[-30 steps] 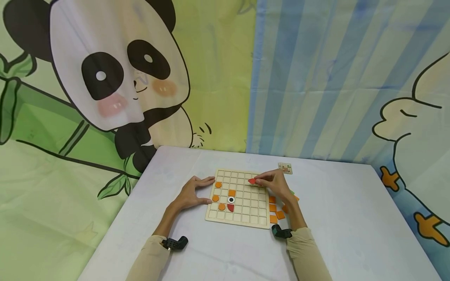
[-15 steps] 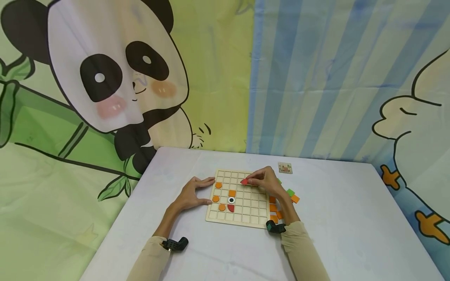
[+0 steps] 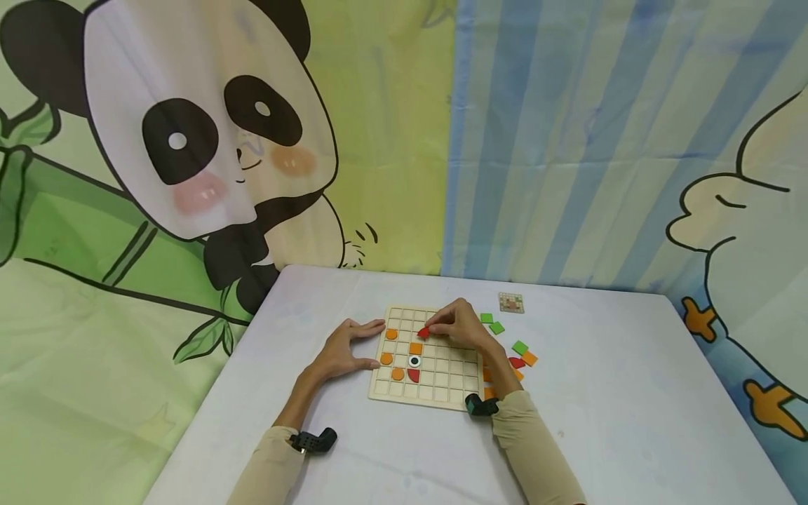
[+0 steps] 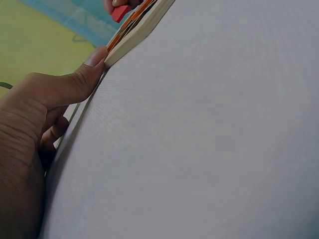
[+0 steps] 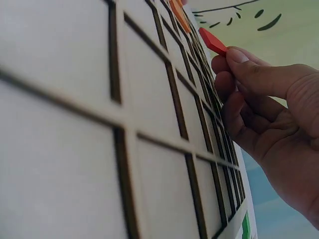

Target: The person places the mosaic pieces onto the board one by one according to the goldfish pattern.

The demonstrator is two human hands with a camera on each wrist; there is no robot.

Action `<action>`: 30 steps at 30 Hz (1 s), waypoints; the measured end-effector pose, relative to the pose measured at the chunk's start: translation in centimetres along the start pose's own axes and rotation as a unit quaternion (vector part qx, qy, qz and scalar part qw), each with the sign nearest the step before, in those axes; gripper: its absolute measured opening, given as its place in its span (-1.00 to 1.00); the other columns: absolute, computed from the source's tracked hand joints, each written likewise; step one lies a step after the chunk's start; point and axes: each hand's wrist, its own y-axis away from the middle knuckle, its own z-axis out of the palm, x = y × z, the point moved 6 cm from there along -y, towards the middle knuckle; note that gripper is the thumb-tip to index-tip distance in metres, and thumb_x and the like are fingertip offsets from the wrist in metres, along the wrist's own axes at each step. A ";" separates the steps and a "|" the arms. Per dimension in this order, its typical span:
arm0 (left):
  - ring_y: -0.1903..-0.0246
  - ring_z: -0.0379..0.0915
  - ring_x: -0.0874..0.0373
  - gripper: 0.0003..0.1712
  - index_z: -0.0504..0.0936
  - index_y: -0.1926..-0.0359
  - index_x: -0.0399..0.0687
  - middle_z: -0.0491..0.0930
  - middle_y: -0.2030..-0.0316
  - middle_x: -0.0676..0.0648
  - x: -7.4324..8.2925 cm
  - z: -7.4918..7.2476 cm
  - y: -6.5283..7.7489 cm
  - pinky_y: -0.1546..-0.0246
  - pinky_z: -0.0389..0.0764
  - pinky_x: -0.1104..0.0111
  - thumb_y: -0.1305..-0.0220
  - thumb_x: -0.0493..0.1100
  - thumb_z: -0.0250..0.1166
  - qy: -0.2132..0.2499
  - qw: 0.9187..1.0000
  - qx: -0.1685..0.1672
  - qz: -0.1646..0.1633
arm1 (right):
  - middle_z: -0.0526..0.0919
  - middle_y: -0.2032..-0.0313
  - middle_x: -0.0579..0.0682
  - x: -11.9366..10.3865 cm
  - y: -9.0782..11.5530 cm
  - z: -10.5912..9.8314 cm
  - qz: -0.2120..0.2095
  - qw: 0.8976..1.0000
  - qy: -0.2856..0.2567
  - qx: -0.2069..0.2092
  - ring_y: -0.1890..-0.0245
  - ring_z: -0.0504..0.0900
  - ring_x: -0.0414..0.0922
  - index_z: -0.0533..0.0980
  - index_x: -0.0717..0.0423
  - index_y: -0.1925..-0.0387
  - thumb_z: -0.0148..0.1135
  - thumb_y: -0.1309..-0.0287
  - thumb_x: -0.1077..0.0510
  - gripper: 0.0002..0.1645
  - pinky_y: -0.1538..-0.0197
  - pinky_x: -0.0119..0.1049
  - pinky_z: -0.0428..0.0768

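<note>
A wooden grid board lies on the table, holding several orange round tiles, an orange square tile, a black-and-white eye tile and a red quarter-circle tile. My left hand rests at the board's left edge, thumb and fingers spread and touching it; in the left wrist view the thumb lies against the board's side. Over the board's upper middle, my right hand pinches another red tile between thumb and fingertips. In the right wrist view this red tile is held above the grid.
Right of the board lie green square tiles, orange tiles and a red tile, some partly hidden by the right forearm. A small patterned card sits near the table's back edge.
My right hand has carried the red tile leftward across the board, ending above the orange square tile. More loose tiles show beside the forearm. The left hand stays in place.
</note>
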 end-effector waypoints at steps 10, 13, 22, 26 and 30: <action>0.06 0.31 0.15 0.02 0.58 -0.52 0.20 0.47 -0.57 0.17 -0.2 0.1 0.0 -0.10 0.37 0.21 -0.02 0.10 0.77 0.002 1.000 0.000 0.002 | 0.90 0.23 0.21 -0.1 -1.0 1.5 -0.015 0.999 0.042 -0.009 0.25 0.86 0.03 0.85 0.30 0.18 0.46 -0.33 0.38 -0.89 0.15 -0.35 0.72; 0.06 0.31 0.15 0.01 0.58 -0.52 0.20 0.47 -0.57 0.17 -0.3 0.0 0.0 -0.10 0.38 0.21 -0.02 0.11 0.77 0.001 1.000 0.000 0.004 | 0.90 0.22 0.21 -0.4 -1.0 1.6 -0.008 0.999 0.042 -0.009 0.25 0.86 0.04 0.84 0.30 0.17 0.47 -0.32 0.37 -0.89 0.16 -0.36 0.72; 0.05 0.31 0.16 0.02 0.57 -0.52 0.22 0.46 -0.57 0.18 -0.5 0.1 0.0 -0.11 0.37 0.21 -0.02 0.11 0.77 0.006 1.000 -0.001 0.003 | 0.89 0.21 0.22 -0.9 -0.9 2.1 -0.010 0.999 0.052 -0.013 0.28 0.84 0.01 0.83 0.33 0.13 0.50 -0.30 0.36 -0.86 0.23 -0.39 0.69; 0.06 0.30 0.16 0.01 0.58 -0.52 0.23 0.47 -0.57 0.18 -0.5 0.1 0.0 -0.09 0.37 0.21 -0.02 0.11 0.77 0.007 1.000 0.001 0.003 | 0.89 0.23 0.21 -1.2 -1.0 2.3 -0.017 0.998 0.065 -0.020 0.34 0.83 -0.05 0.84 0.31 0.16 0.51 -0.29 0.36 -0.88 0.28 -0.38 0.68; 0.07 0.29 0.17 0.01 0.58 -0.52 0.23 0.47 -0.57 0.18 -0.4 0.0 0.0 -0.08 0.36 0.23 -0.03 0.10 0.77 0.005 1.000 0.003 0.004 | 0.90 0.24 0.20 -1.5 -1.0 2.5 -0.016 0.997 0.074 -0.023 0.36 0.82 -0.07 0.84 0.29 0.18 0.53 -0.27 0.36 -0.90 0.29 -0.38 0.68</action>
